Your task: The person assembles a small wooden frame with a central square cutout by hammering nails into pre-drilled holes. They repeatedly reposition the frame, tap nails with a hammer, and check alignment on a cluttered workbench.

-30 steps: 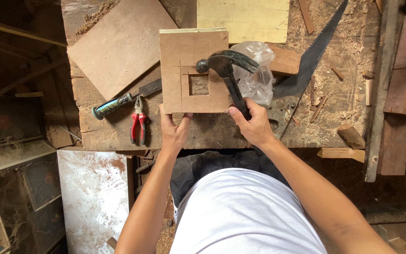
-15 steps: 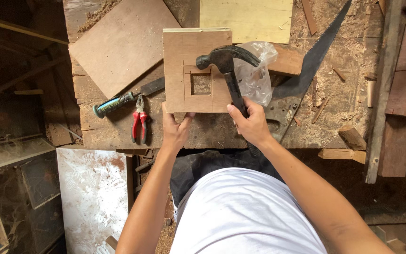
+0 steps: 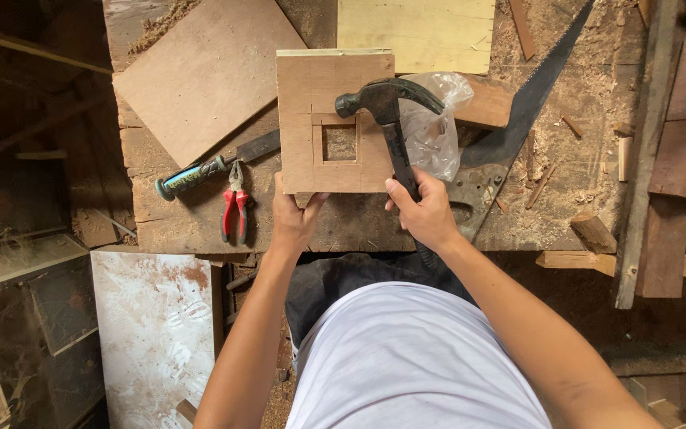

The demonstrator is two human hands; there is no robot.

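Note:
A square wooden board (image 3: 305,119) with a small square frame and hole near its middle lies on the workbench (image 3: 359,230). My left hand (image 3: 294,213) grips its near edge. My right hand (image 3: 422,210) is closed around the black handle of a claw hammer (image 3: 387,107), whose dark head hovers over the board's right side, just above the small frame.
Red-handled pliers (image 3: 234,210) and a chisel with a teal and black handle (image 3: 208,168) lie left of the board. A clear plastic bag (image 3: 434,131) and a handsaw (image 3: 518,119) lie to the right. Plywood sheets, wood offcuts and sawdust cover the bench.
The hammer head has shifted slightly, staying over the board's right side. My left hand keeps its hold on the board's near edge.

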